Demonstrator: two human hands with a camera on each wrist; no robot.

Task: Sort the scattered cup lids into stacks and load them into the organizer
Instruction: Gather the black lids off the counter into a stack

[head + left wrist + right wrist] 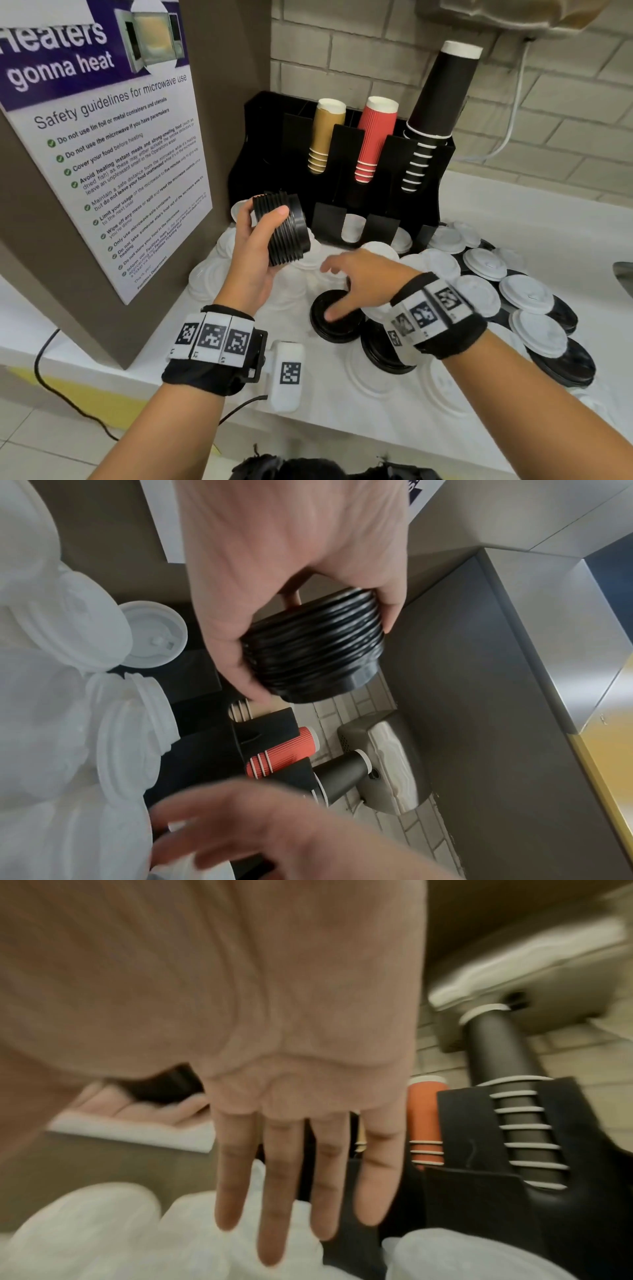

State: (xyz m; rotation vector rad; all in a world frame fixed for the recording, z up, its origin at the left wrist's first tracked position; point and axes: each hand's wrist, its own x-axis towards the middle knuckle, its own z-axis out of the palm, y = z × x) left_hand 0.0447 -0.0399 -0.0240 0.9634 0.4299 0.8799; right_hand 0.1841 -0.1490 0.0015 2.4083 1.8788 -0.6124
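Judging from the counter, the sorting was only partly done: a stack of black lids [286, 229] was held above the white lids by the left hand [251, 253], its fingers and thumb curled round the stack's sides. The right hand [356, 284] was spread flat with fingers straight, nothing held, its thumb seemingly touching a loose black lid [334, 320] on the counter [342, 418]. Many white lids [479, 263] and further black ones were left scattered, and little was seen loaded in the organizer [342, 192] beyond a few white lids at its lower slots.
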